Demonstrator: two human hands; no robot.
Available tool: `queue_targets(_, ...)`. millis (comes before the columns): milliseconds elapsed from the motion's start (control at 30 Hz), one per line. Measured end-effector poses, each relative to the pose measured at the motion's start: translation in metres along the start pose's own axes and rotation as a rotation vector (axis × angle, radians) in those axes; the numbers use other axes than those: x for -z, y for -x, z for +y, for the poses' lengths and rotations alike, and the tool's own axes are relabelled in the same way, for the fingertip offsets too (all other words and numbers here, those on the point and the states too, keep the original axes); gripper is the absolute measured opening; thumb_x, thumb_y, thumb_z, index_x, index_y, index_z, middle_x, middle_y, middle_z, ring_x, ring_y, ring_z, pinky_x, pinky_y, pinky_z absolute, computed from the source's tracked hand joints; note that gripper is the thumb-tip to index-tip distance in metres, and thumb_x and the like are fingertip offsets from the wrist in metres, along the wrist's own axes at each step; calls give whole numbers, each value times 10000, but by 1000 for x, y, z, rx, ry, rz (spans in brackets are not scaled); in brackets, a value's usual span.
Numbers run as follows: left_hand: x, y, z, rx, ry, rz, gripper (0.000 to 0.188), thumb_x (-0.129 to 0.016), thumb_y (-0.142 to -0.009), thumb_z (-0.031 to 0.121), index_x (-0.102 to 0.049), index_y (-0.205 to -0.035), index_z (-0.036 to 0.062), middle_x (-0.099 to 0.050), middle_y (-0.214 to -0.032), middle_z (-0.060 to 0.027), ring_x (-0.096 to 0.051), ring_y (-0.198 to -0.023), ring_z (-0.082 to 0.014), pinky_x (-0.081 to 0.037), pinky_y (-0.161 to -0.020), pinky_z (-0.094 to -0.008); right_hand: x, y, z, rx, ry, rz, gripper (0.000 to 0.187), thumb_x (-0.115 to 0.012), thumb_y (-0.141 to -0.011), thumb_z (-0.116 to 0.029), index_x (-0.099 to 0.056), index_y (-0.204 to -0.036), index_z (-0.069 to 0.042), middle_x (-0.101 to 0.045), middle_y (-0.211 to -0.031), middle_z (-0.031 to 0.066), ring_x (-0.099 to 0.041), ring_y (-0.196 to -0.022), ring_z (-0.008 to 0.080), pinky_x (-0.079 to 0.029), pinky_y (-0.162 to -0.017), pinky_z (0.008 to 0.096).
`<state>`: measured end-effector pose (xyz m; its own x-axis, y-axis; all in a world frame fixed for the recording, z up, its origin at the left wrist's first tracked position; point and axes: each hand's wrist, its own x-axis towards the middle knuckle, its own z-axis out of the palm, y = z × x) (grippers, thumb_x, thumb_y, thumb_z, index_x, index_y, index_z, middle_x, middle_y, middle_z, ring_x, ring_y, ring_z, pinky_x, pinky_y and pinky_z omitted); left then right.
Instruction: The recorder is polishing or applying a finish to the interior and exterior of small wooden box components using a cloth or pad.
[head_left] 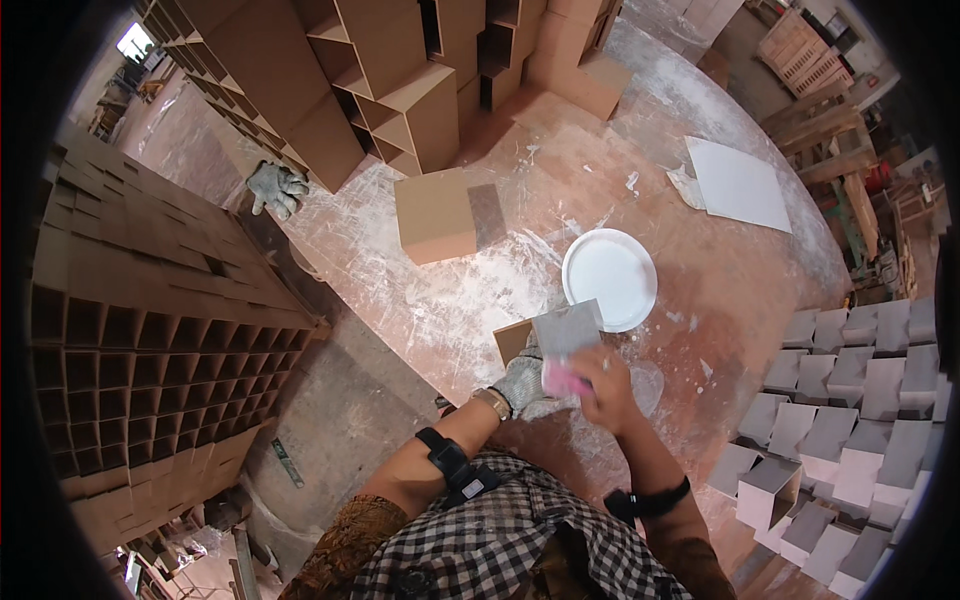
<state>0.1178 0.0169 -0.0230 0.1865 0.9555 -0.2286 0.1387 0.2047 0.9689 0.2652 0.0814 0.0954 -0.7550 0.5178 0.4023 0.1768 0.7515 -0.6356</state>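
My left hand [522, 382], in a grey knitted glove, grips a small open-ended board box [567, 328] at its left side. Some of its fingers are hidden by the box. The box's upper face is coated grey, while bare brown board shows at its left. My bare right hand [608, 390] is closed around a pink pad [565, 379], sponge-like and blurred, against the box's near side. Just beyond the box lies a round white dish [567, 268], partly overlapped by the box. A plain brown box [432, 220] sits farther away on the worktable [360, 265].
Brown open boxes [350, 70] are stacked at the back, and more [170, 330] rise on the left. Grey-and-white coated boxes [840, 420] stand in rows at right. A loose grey glove [277, 190] lies by the table's left edge; a white sheet [738, 183] lies far right.
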Motion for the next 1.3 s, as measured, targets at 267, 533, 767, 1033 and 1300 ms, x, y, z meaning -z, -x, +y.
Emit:
queue_targets(267, -1, -13, -6, 11, -688, -43, 664, -567, -843, 399, -382, -1387, 66, -361, -1420, -207, -306, -1320, -378, -204, -1128, -403, -20, -57, 46, -20, 99, 187, 300, -520, -724, -39, -606, -1010, -61, -637, -969, 150, -583, -861, 350, -439, -777, 434)
queue_targets(533, -3, -3, -29, 25, -453, -129, 506, -558, -870, 354, -487, -1301, 98, -472, -1331, -148, -439, -1233, -304, -389, -1011, -367, -9, -20, -4, 53, 85, 66, 338, -508, -695, -12, -623, -1007, -72, -650, -977, 127, -569, -879, 322, -418, -792, 429)
queue_targets(767, 8, 3, 8, 118, -154, -50, 555, -575, -861, 352, -450, -1337, 97, -413, -1384, -164, -415, -1253, -332, -385, -1020, -403, -27, -55, 21, 15, 2, 60, 363, -520, -667, -38, -649, -1003, -87, -654, -964, 116, -568, -900, 317, -405, -834, 454)
queue_targets(1033, 6, 11, 3, 43, -285, -26, 494, -627, -824, 299, -521, -1267, 110, -516, -1296, -136, -475, -1201, -313, -374, -1029, -384, -3, -7, 4, -7, -43, 0, 457, -533, -634, -30, -662, -1063, -120, -658, -988, 97, -567, -925, 319, -399, -839, 446)
queue_targets(1300, 1, -1, -37, -25, -373, -182, 522, -636, -802, 373, -535, -1246, 117, -528, -1291, -132, -495, -1188, -304, -393, -1003, -395, -16, -27, 14, 57, -64, 7, 396, -495, -685, -114, -651, -1048, -90, -650, -965, 116, -574, -901, 325, -410, -871, 427)
